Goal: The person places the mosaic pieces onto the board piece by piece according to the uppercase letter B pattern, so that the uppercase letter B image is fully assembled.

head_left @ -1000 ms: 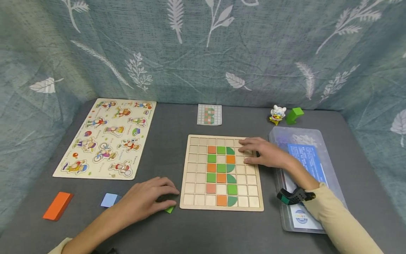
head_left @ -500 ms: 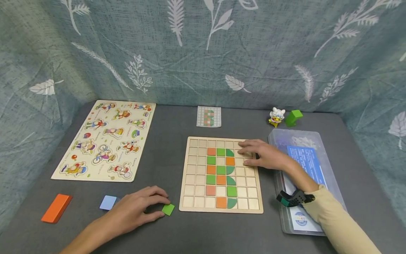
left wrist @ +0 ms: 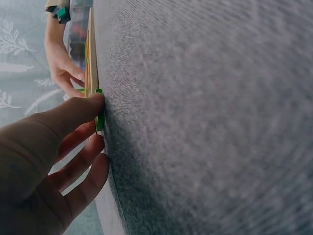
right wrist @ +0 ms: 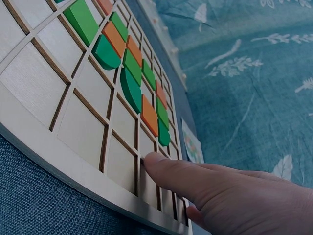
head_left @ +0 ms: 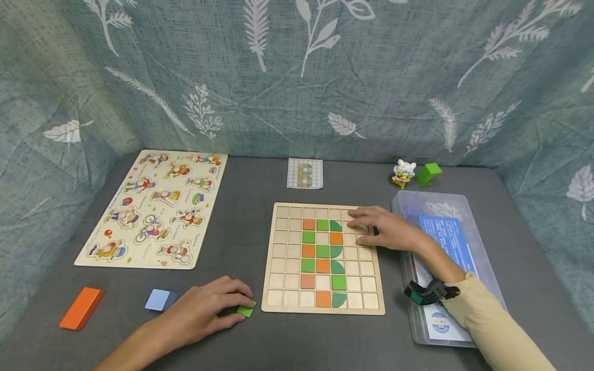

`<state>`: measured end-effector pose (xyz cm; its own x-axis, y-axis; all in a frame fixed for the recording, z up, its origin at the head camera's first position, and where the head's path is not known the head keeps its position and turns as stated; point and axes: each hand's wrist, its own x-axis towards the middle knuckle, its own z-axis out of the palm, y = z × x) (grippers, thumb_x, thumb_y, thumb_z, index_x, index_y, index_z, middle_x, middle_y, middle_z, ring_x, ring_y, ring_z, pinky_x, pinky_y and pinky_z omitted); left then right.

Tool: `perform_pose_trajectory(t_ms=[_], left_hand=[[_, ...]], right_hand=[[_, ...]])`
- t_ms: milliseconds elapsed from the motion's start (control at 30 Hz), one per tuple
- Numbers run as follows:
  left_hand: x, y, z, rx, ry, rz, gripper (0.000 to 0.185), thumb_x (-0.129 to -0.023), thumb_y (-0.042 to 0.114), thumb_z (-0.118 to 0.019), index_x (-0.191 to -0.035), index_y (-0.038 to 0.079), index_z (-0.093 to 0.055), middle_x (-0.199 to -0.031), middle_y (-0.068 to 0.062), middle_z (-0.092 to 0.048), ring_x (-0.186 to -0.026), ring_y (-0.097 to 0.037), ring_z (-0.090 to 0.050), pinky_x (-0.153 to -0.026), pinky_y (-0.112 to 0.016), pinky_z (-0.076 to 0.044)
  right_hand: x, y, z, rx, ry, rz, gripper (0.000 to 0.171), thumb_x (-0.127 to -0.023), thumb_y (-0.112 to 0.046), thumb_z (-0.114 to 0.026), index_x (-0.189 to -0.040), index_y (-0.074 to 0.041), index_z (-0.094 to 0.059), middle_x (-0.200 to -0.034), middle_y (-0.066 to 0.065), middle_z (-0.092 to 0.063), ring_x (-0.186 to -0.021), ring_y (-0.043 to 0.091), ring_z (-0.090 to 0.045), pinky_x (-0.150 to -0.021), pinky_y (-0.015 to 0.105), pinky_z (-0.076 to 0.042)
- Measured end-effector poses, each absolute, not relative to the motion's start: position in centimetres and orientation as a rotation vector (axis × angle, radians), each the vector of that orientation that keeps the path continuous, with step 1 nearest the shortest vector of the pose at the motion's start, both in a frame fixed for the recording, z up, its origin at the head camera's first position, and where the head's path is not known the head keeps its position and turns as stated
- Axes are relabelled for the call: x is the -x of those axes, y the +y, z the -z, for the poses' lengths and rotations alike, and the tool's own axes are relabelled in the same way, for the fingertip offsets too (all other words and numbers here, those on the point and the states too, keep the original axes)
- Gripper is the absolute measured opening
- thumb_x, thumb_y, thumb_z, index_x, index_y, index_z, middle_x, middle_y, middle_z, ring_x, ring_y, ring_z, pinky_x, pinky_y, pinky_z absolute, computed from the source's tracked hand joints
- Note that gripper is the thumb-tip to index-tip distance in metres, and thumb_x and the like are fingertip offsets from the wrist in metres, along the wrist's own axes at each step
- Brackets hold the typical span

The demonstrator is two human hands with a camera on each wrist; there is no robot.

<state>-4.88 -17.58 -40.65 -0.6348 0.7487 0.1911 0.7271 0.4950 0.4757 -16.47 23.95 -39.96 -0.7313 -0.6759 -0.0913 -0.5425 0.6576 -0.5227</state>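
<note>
Lying farthest left on the grey table [head_left: 260,180]: a character peg puzzle [head_left: 155,206], its small printed words too fine to read; an orange block [head_left: 81,307] and a pale blue tile [head_left: 159,300] in front of it.

Left hand [head_left: 206,309]: curled over a small green square tile [head_left: 245,310] on the cloth, just left of the board's near corner. Fingertips rest on the tile's top and the thumb meets its near edge; in the left wrist view it looks pinched between thumb and finger, though that angle is poor.

Wooden grid board [head_left: 323,304]: orange and green squares and dark green half-rounds fill its middle columns. A pattern card [head_left: 304,173] lies behind it.

Right hand [head_left: 385,229]: flat on the board's far right cells, fingers straight, holding nothing.

Clear plastic box [head_left: 478,247]: blue label with white print, unreadable. A toy figure [head_left: 403,173] and a green block [head_left: 428,174] stand behind it.
</note>
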Motion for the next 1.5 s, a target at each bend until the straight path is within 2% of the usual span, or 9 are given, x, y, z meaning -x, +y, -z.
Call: perform_pose_trajectory(t_ms=[267,467,700,933,1267,1500], left_hand=[[5.4,-17.0,40.3,-1.428,2.791,-0.804,0.019,-0.078,0.021,-0.08,-0.094,0.027,-0.071,-0.1,0.017,-0.063,-0.088,0.002,-0.058,-0.064,-0.011,-0.045],[6.0,-14.2,40.2,-1.493,2.787,-0.816,0.017,-0.08,0.023,-0.078,-0.096,0.026,-0.071,-0.1,0.015,-0.063,-0.088,0.001,-0.058,-0.065,-0.015,-0.048],[6.3,-10.3,40.6,-1.561,2.741,-0.786,0.011,-0.086,0.023,-0.073,-0.096,0.024,-0.071,-0.099,0.012,-0.064,-0.086,0.0,-0.059,-0.065,-0.014,-0.048],[6.3,-8.5,40.8,-1.714,2.814,-0.622,0.007,-0.087,0.026,-0.072,-0.093,0.023,-0.07,-0.097,0.01,-0.064,-0.083,-0.002,-0.058,-0.063,-0.014,-0.048],[6.3,-7.6,40.6,-1.673,2.824,-0.558,0.008,-0.089,0.03,-0.07,-0.094,0.024,-0.071,-0.097,0.01,-0.065,-0.08,-0.003,-0.056,-0.06,-0.015,-0.045],[6.3,-7.2,40.6,-1.659,2.855,-0.491,0.005,-0.089,0.028,-0.069,-0.087,0.026,-0.073,-0.092,0.01,-0.065,-0.074,-0.003,-0.052,-0.056,-0.014,-0.042]], right_hand=[[16.5,23.9,39.9,0.985,2.588,0.687,0.041,-0.091,-0.022,-0.068,-0.128,-0.006,-0.062,-0.145,0.019,-0.048,-0.135,0.043,-0.04,-0.104,0.059,-0.037],[16.4,24.0,39.8,0.978,2.586,0.691,0.041,-0.09,-0.02,-0.068,-0.128,-0.006,-0.062,-0.145,0.019,-0.048,-0.135,0.043,-0.039,-0.105,0.059,-0.036],[16.4,24.0,39.8,0.986,2.586,0.698,0.041,-0.091,-0.02,-0.068,-0.128,-0.006,-0.062,-0.145,0.02,-0.048,-0.135,0.043,-0.04,-0.105,0.06,-0.037],[16.4,23.9,39.9,0.989,2.596,0.684,0.041,-0.09,-0.02,-0.069,-0.128,-0.006,-0.063,-0.145,0.019,-0.048,-0.135,0.043,-0.04,-0.106,0.059,-0.036],[16.3,23.8,39.9,0.986,2.591,0.681,0.041,-0.09,-0.019,-0.069,-0.128,-0.005,-0.062,-0.144,0.02,-0.049,-0.135,0.043,-0.04,-0.106,0.06,-0.035],[16.5,23.9,39.9,0.97,2.588,0.677,0.042,-0.09,-0.02,-0.069,-0.129,-0.006,-0.062,-0.145,0.02,-0.048,-0.135,0.043,-0.039,-0.106,0.06,-0.035]])
